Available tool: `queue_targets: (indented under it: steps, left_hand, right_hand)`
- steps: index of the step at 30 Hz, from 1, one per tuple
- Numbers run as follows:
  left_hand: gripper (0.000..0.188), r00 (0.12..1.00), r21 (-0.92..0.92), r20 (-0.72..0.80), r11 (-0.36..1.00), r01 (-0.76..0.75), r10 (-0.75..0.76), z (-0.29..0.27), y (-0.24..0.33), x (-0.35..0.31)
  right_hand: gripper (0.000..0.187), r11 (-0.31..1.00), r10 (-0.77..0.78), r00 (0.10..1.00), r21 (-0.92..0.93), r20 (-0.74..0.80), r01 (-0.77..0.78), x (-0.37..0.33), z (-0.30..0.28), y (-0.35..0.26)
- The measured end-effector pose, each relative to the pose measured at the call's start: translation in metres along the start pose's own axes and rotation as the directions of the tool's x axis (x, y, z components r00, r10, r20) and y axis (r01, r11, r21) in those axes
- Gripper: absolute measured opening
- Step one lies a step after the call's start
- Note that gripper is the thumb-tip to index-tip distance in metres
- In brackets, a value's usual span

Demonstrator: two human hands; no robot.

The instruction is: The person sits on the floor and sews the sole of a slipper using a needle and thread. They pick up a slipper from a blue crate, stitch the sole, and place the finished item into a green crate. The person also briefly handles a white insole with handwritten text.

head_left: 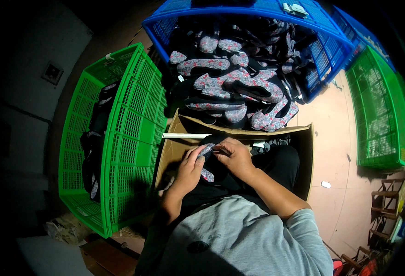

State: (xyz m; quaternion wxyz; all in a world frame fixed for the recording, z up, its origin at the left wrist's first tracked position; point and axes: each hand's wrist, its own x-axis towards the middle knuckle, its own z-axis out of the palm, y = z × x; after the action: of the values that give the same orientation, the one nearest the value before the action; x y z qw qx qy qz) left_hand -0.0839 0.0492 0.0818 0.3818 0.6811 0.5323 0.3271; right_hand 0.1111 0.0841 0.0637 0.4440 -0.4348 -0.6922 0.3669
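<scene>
My left hand (189, 171) is closed round a floral cloth shoe (206, 175) with dark parts, just above my lap. On the same shoe, the fingers of my right hand (234, 157) are pinched together at its dark edge. What exactly lies between those fingertips is too small to make out. Beyond my hands, a heap of similar grey-and-red floral shoes (203, 65) with black insides spills from a large blue crate. Between the heap and me stands an open cardboard box (306, 154), with my black-trousered legs inside its walls.
To the left, a green mesh crate (133, 152) holds dark shoes. The blue crate (324, 55) stands ahead, and another green crate (376, 110) is at the right. A white strip (186, 135) lies across the box's left side. A small white piece (326, 184) rests on the floor.
</scene>
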Motion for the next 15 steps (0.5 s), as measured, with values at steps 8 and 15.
queue_targets:
  steps: [8, 15]
  left_hand:
    - [0.033, 0.998, 0.056, -0.062, 0.998, -0.011, 0.015, 0.008, 0.008, 0.008]
    - [0.033, 0.998, 0.052, -0.064, 0.998, 0.033, -0.03, 0.007, 0.005, 0.009]
  right_hand:
    - [0.015, 0.994, -0.068, 0.993, -0.096, -0.092, 0.059, 0.005, 0.005, 0.006]
    - [0.008, 0.91, 0.346, 0.905, 0.323, -0.248, -0.259, -0.004, 0.011, 0.023]
